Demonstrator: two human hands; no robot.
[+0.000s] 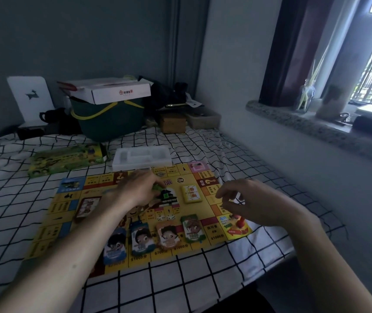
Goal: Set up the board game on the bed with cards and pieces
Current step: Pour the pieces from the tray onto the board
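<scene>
Checked bedsheet holds board squares marked "$1000分".

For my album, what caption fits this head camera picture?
Two hands, left hand and right hand, setting pieces on a yellow game board on a checked bed.

1. I see a green bucket at the bed's far end, a white cardboard box resting on top of it.
2. Two small wooden boxes sit right of it.
3. A glass bottle with reeds stands on the stone windowsill.
</scene>
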